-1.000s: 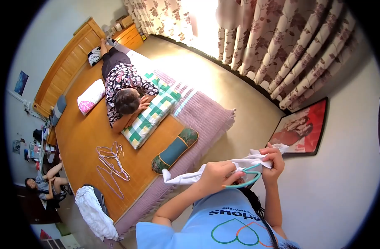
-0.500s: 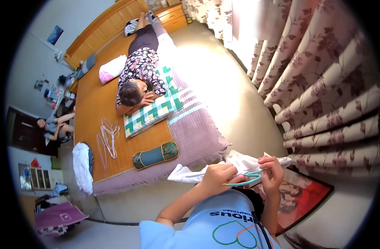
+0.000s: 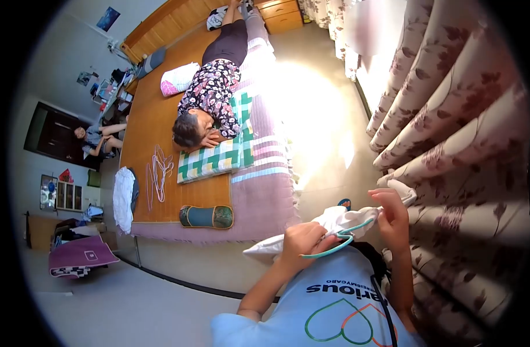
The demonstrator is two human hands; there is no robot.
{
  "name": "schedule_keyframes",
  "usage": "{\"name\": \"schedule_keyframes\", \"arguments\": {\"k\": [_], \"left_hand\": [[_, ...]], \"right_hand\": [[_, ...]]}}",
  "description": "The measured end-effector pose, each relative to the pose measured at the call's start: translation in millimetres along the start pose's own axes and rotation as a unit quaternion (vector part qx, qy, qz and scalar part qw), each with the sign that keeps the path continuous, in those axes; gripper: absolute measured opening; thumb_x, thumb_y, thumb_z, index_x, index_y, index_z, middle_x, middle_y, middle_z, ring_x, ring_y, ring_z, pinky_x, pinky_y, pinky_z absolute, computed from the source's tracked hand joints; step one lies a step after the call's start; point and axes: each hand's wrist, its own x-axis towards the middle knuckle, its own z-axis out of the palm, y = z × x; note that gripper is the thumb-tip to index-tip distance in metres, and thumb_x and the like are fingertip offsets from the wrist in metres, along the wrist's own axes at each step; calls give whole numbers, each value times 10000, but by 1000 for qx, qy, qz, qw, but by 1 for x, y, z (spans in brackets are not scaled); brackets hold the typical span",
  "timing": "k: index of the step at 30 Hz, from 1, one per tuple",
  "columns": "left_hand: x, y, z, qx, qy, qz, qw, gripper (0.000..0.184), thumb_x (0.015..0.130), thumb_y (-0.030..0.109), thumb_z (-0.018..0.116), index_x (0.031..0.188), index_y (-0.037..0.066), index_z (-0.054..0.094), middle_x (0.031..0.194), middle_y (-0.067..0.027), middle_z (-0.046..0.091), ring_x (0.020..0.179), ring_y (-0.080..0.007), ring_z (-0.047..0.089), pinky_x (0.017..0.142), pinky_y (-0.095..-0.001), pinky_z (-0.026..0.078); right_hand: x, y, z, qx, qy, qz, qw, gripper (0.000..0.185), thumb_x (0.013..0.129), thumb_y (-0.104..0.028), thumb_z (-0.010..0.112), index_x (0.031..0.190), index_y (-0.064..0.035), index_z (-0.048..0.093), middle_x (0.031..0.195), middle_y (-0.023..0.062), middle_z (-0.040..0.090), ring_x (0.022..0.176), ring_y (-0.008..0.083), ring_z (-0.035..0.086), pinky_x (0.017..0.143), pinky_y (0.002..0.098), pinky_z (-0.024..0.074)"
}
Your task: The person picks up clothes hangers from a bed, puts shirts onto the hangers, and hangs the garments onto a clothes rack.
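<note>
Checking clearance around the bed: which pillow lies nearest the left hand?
The dark teal bolster pillow with patterned ends and orange trim. The green-white checked pillow, pink-white pillow and the rest lie farther from the bare left hand.

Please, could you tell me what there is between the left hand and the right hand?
Between the left hand and the right hand are bunched white cloth and part of a turquoise hanger. The head view shows this.

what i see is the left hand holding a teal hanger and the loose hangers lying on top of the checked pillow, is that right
Only the place of the loose hangers is wrong: the head view shows them on the brown mat, beside the checked pillow, not on it. The left hand does hold a teal hanger.
</note>
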Motion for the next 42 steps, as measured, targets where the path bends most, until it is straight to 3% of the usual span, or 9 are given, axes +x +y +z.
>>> {"name": "schedule_keyframes", "arguments": {"k": [5, 14, 16, 23, 26, 28, 31, 39, 42], "left_hand": [[62, 5, 27, 87, 42, 2, 995, 202, 638, 171, 623, 569, 53, 474, 461, -70, 380, 390, -220, 399, 363, -308, 295], [128, 34, 93, 202, 195, -88, 956, 337, 663, 291, 638, 523, 57, 440, 437, -61, 365, 362, -203, 362, 346, -287, 253], [129, 43, 109, 233, 233, -119, 937, 324, 664, 283, 639, 534, 54, 449, 435, -59, 368, 357, -205, 361, 345, -291, 253], [114, 68, 163, 248, 327, -231, 882, 312, 662, 236, 647, 527, 47, 438, 455, -70, 365, 385, -202, 354, 368, -299, 262], [99, 82, 176, 212, 391, -336, 830, 310, 664, 203, 645, 540, 31, 420, 469, -89, 351, 394, -194, 318, 383, -291, 260], [91, 89, 170, 225, 426, -343, 807, 304, 662, 167, 643, 550, 20, 402, 481, -97, 327, 410, -177, 304, 395, -284, 260], [68, 103, 150, 323, 456, -383, 735, 248, 636, 183, 660, 546, 46, 474, 488, -83, 423, 422, -258, 422, 410, -325, 324], [-95, 102, 93, 336, 545, -428, 638, 278, 623, 203, 663, 540, 43, 452, 504, -118, 406, 472, -268, 430, 430, -350, 317], [-146, 129, 70, 325, 616, -470, 543, 251, 651, 143, 618, 550, 6, 432, 458, -91, 381, 409, -169, 346, 388, -291, 288]], "right_hand": [[80, 7, -57, -135, -37, -120, 983, 154, 655, 58, 497, 797, -1, 500, 914, 131, 503, 878, 256, 500, 741, 304, 405], [204, 22, -142, -286, -206, -290, 889, 223, 626, -192, 631, 759, -35, 547, 848, 91, 542, 781, 259, 490, 662, 327, 399], [223, 27, -158, -220, -349, -189, 891, 209, 631, -186, 628, 739, -28, 543, 842, 98, 546, 754, 247, 510, 660, 321, 404], [256, 47, -161, -201, -510, -193, 814, 241, 638, -241, 608, 783, -55, 555, 852, 90, 543, 784, 251, 522, 694, 329, 408], [252, 51, -125, -225, -581, -203, 755, 232, 626, -223, 598, 822, -102, 563, 855, 57, 537, 807, 240, 519, 692, 349, 399], [239, 49, -95, -273, -567, -292, 720, 251, 598, -115, 598, 842, -74, 559, 844, 77, 538, 758, 253, 533, 643, 334, 426], [214, 48, -46, -206, -595, -325, 706, 242, 603, -74, 584, 843, -64, 555, 832, 72, 536, 733, 258, 531, 629, 334, 424], [98, 19, 114, -103, -609, -408, 673, 270, 581, -104, 581, 848, -115, 543, 779, 52, 534, 644, 257, 539, 550, 337, 432], [44, -16, 176, -73, -627, -423, 650, 286, 572, -101, 580, 851, -114, 521, 770, 55, 528, 639, 262, 535, 526, 348, 426]]}}
